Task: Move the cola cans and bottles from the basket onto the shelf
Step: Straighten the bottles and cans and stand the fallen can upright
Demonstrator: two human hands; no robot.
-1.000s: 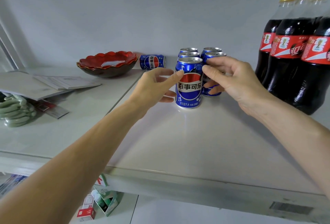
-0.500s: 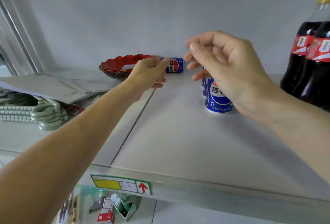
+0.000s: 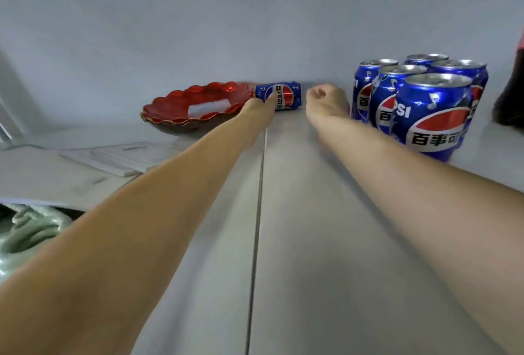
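Observation:
A blue cola can (image 3: 283, 94) lies on its side at the back of the grey shelf (image 3: 326, 241). My left hand (image 3: 259, 109) reaches it and touches its front left part; the fingers are hidden, so the grip is unclear. My right hand (image 3: 326, 98) is curled into a loose fist just right of that can, apart from it and holding nothing. Several upright blue cola cans (image 3: 425, 105) stand in a tight group at the right. A dark cola bottle (image 3: 510, 99) shows at the right edge.
A red scalloped bowl (image 3: 192, 105) sits directly left of the lying can. Flat papers (image 3: 119, 156) lie on the left half of the shelf, and a pale green object (image 3: 28, 235) sits at the lower left. The back wall is close behind the cans.
Both hands have left the upright cans and stretched to the back of the shelf. The left hand now touches the lying can. The camera has moved closer and to the left.

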